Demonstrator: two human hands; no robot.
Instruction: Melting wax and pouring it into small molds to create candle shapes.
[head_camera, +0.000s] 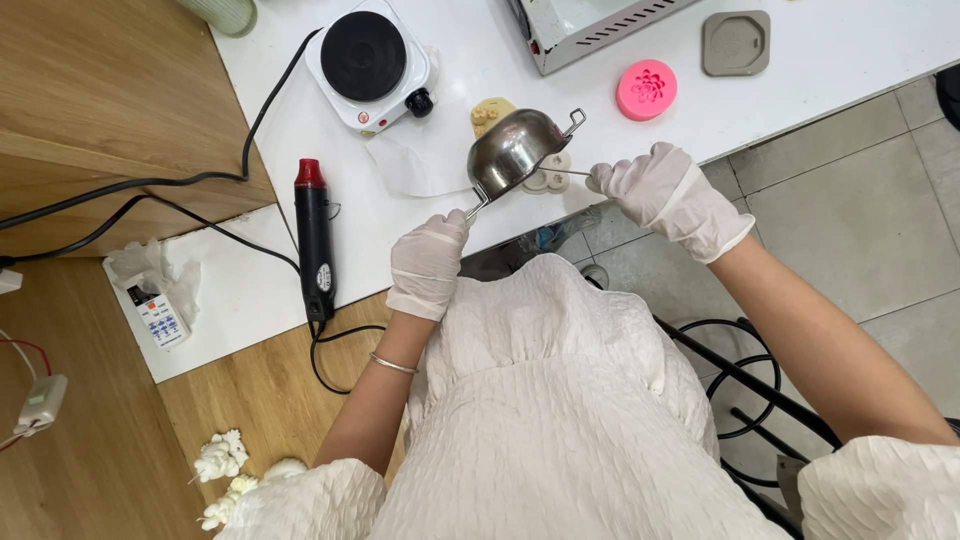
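The person is wearing white gloves on both hands and is standing at the edge of a white table (860, 50). The left hand (428, 262) is closed around the thin handle of a small steel pot (512, 150), which is being held in the air and tipped toward the table. The right hand (665, 190) is pinching a thin metal stick (572, 173) between closed fingers; its far end is reaching under the pot's rim. Just below the pot, a pale flower-shaped mould (550, 176) is lying on the table, partly hidden by the pot. Near it are lying a yellowish mould (489, 114) and a sheet of white paper (420, 160). A small white hot plate (368, 60) is sitting farther back, a black heat gun (315, 240) with a red tip is lying to the left, and a pink round mould (646, 89) and a grey mould (736, 43) are resting to the right.
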